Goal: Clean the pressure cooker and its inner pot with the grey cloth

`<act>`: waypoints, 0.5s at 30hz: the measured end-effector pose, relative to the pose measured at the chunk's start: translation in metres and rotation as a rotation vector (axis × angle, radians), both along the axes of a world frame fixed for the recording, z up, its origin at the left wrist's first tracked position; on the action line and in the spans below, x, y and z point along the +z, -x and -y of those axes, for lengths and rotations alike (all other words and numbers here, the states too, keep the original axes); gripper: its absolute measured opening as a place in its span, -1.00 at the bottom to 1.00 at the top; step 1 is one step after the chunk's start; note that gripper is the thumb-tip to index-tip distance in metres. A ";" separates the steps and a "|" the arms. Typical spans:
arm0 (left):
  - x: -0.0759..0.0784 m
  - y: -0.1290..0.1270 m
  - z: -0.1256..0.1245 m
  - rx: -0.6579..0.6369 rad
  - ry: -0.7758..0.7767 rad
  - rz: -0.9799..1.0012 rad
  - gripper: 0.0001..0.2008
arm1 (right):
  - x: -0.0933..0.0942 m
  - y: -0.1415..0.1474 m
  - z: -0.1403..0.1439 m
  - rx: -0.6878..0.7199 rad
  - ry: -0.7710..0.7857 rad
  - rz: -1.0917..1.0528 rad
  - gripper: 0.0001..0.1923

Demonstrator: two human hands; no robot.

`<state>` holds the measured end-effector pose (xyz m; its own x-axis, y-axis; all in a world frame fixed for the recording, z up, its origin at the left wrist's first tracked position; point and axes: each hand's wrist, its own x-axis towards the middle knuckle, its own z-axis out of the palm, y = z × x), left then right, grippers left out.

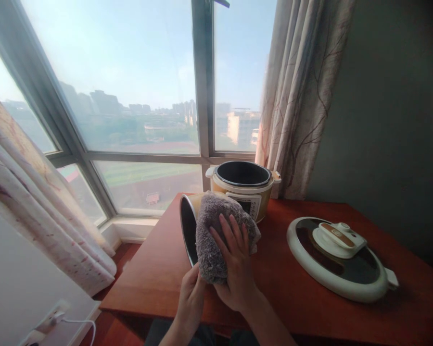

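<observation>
- Nearest the camera, two forearms rise from the bottom edge, cut off below the wrists; a dark patch of clothing shows between them.
- Right hand point(234, 262) lies flat with fingers spread and pressed on a grey cloth point(216, 235), which it pushes against the outer wall of the inner pot point(188, 226).
- Left hand point(191, 293) sits under the pot's lower rim; its fingers are tucked behind cloth and pot, so I cannot tell whether they curl round the rim or only prop it.
- That pot is tipped on its side above the near left part of the red-brown table point(159, 278), its dark mouth facing left. Most of its yellowish wall is covered by the cloth, and whether it rests on the table cannot be seen.
- Just behind it stands the cooker body point(243, 185), open, its inside dark. A white control panel on its front is half hidden by the cloth, and its markings are too small to read.
- Farther right on the table, well apart from the hands, lies the round lid point(341, 262), handle up; a brown strip on the handle bears no legible writing.
- Patterned curtains point(296, 96) frame the window point(130, 86), with hazy buildings outside.
- At lower left a white wall socket point(52, 315) with a cable is partly cut off.
</observation>
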<state>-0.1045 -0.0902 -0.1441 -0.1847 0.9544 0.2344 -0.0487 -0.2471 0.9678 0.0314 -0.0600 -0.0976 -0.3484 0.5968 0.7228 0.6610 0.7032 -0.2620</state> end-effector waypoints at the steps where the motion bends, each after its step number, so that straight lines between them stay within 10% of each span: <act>1: 0.000 0.000 0.000 0.001 0.014 0.034 -0.47 | -0.009 0.000 0.004 0.007 0.001 -0.007 -0.10; 9: 0.010 0.001 -0.006 -0.113 0.051 0.077 -0.44 | -0.088 0.007 0.026 -0.030 -0.029 -0.145 -0.12; 15: 0.007 0.001 -0.003 -0.149 0.002 -0.054 -0.44 | -0.060 0.021 0.019 -0.113 -0.105 -0.409 -0.27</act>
<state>-0.1056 -0.0874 -0.1373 -0.0281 0.9708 0.2384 -0.0328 -0.2392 0.9704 0.0107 -0.0792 -0.1572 0.0425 0.5306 0.8466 0.5921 0.6691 -0.4491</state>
